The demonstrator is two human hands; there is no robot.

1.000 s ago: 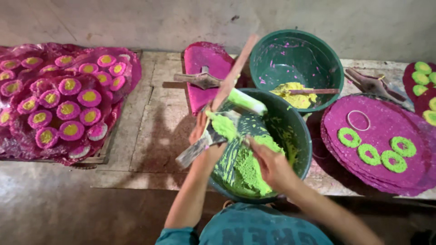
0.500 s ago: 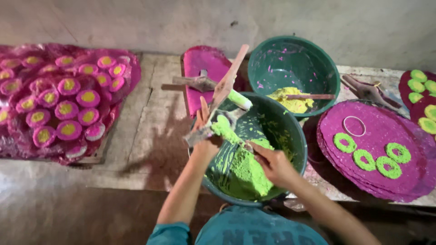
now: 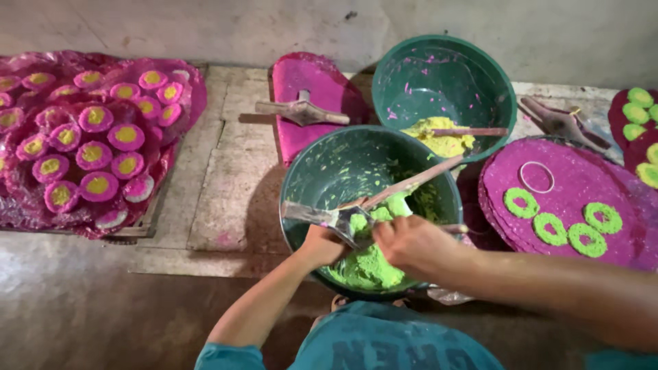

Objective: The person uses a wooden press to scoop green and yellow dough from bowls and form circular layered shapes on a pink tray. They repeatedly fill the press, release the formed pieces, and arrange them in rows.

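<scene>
Green paste, bright and grainy (image 3: 367, 264), sits heaped at the near wall of the dark green plastic basin (image 3: 301, 185), and that is where both hands are working. The left hand (image 3: 321, 245) is closed around a flat metal scraper (image 3: 322, 216), its blade pointing left over the basin's hollow and smeared with green. The right hand (image 3: 411, 243) is curled shut on the lower end of a long wooden stick (image 3: 415, 183), which slants up and right across the rim; a lump of green clings where stick and scraper meet.

Just behind, touching this basin, stands a second green basin (image 3: 480, 75) with a yellow lump of paste (image 3: 439, 140) and another stick (image 3: 473, 131) lying in it. To the right, a round magenta-coated tray (image 3: 582, 175) carries four green rings (image 3: 552, 225) and a thin bare hoop (image 3: 537, 177). Further right, more green discs (image 3: 641, 109) show at the picture's edge. Behind the basins lies a pink-stained board (image 3: 312, 79) with a wooden press tool (image 3: 301, 109) on it; a similar tool (image 3: 558, 120) rests to the right. Far left, a plastic sheet holds rows of pink rounds with yellow centres (image 3: 89, 151).

The risk, as I judge it: the lump on the blade looks loosely held, so a sharp scrape could flick green onto the magenta tray close by, or tip the basin at the table's near edge.
</scene>
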